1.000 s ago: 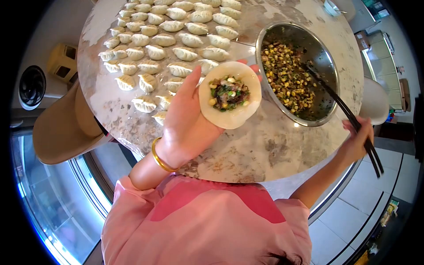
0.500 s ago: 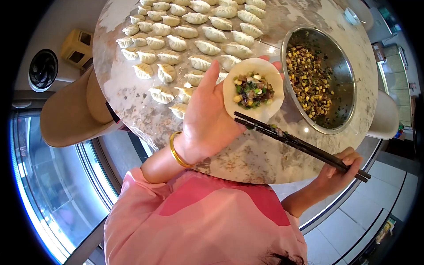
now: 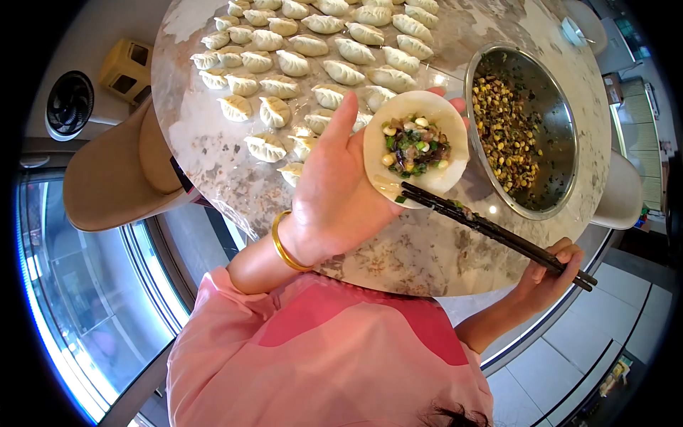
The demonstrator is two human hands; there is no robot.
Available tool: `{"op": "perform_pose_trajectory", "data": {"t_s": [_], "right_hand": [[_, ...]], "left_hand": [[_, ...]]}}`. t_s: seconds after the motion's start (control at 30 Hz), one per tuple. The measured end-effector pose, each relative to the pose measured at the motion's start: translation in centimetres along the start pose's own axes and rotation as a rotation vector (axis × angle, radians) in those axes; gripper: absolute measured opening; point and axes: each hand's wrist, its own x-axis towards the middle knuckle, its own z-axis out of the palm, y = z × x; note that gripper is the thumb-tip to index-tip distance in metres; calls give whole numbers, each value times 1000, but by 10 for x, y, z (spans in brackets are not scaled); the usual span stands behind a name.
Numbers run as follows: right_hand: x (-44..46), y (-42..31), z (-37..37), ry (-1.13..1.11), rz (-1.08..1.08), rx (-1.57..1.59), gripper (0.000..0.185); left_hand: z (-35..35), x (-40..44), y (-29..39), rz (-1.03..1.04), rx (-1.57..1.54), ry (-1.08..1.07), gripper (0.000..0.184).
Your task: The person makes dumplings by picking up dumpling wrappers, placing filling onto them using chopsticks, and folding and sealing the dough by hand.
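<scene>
We see the outspread left hand point(image 3: 334, 192) bearing a filled wrapper point(image 3: 377, 142) (fingers point(image 3: 457, 104) mostly hidden beneath), the right hand point(image 3: 558, 263) gripping chopsticks point(image 3: 491, 229), the farthest dumplings point(image 3: 332, 6) cut off.

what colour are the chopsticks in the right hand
The chopsticks are black; they show best in the head view.
</scene>
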Motion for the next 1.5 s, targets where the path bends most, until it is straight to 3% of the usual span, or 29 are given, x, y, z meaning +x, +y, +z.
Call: {"op": "perform_pose_trajectory", "data": {"t_s": [0.3,0.63,0.93,1.0,1.33,1.5], "right_hand": [[8,-9,-14,-96,-46,151,34],[6,-6,-5,-158,-55,40,35],[9,-12,-8,-28,-120,-26,35],[9,-12,-13,-106,-100,119,36],[6,-9,-8,-223,-141,75,37],[7,-7,-9,-272,-263,-5,38]], "left_hand": [[-2,-2,2,5,24,9,69],[-2,-2,1,30,44,7,69],[-3,-2,0,16,38,15,69],[-3,-2,-1,17,47,19,69],[-3,-3,-1,11,63,24,68],[-3,-2,-1,0,30,31,68]]}}
